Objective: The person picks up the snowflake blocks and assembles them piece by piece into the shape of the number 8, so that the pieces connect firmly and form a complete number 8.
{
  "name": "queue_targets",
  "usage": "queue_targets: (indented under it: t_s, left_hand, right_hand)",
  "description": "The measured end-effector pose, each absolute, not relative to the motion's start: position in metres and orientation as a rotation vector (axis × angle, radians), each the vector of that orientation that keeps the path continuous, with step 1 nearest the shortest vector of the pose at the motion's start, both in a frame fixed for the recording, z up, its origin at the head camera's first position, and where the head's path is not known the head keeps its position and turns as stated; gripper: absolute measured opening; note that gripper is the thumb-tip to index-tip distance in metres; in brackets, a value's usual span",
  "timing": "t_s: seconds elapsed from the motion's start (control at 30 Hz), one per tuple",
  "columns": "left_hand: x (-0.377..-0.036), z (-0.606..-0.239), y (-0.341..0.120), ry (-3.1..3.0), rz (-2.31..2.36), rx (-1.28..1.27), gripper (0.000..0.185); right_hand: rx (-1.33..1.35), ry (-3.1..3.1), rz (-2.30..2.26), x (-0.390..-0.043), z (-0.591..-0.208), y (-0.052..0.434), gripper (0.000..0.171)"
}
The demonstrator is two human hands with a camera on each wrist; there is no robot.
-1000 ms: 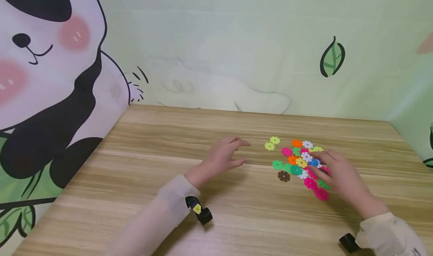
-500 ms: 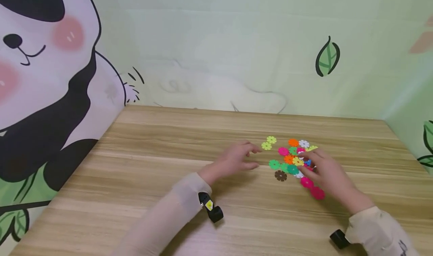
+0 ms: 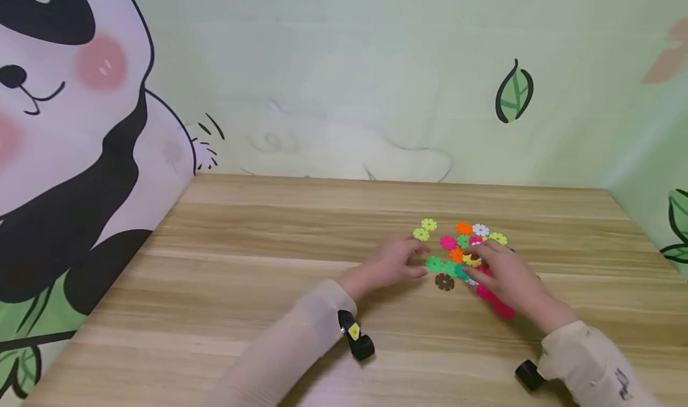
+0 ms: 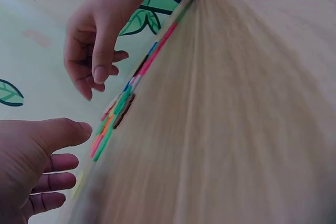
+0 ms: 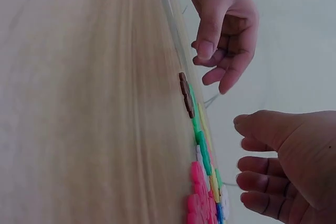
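Left hand (image 3: 388,265): fingers loosely spread, beside coloured discs (image 3: 456,256) on wooden bench (image 3: 226,299). Right hand (image 3: 509,279): likewise spread, just above the discs.

On the wood-grain table (image 3: 177,299), a brown disc (image 3: 444,281) lay between my left fingers (image 4: 58,182) and right fingers (image 5: 262,183), multicoloured discs (image 3: 457,255) below the right, two yellow-green discs (image 3: 421,234) beyond the left.

Free tabletop (image 3: 438,347) between wrist cameras (image 3: 362,348), discs (image 3: 456,255) beyond
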State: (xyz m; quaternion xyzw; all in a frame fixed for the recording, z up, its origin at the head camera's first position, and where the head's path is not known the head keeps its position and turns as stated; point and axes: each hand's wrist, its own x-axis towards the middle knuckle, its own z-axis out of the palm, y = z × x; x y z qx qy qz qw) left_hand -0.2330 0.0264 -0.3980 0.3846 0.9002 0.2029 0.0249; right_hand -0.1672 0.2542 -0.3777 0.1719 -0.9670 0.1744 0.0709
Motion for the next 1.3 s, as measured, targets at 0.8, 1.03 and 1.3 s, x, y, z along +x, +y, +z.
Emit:
queue_targets:
  t_s: [0.8,1.03,1.3]
  left_hand:
    - [-0.238,-0.414,0.050,2.854,0.575,1.135,0.036]
    - [-0.238,-0.413,0.051,2.867,0.641,1.078,0.033]
    - [-0.235,-0.412,0.049,2.889,0.671,1.125,0.032]
  right_hand:
    - [0.523,-2.949,0.545,-0.172,-0.399,0.257,0.028]
    - [0.489,-2.938,0.596,-0.172,-0.398,0.257,0.026]
    - [0.498,-2.914,0.641,-0.173,-0.400,0.258,0.025]
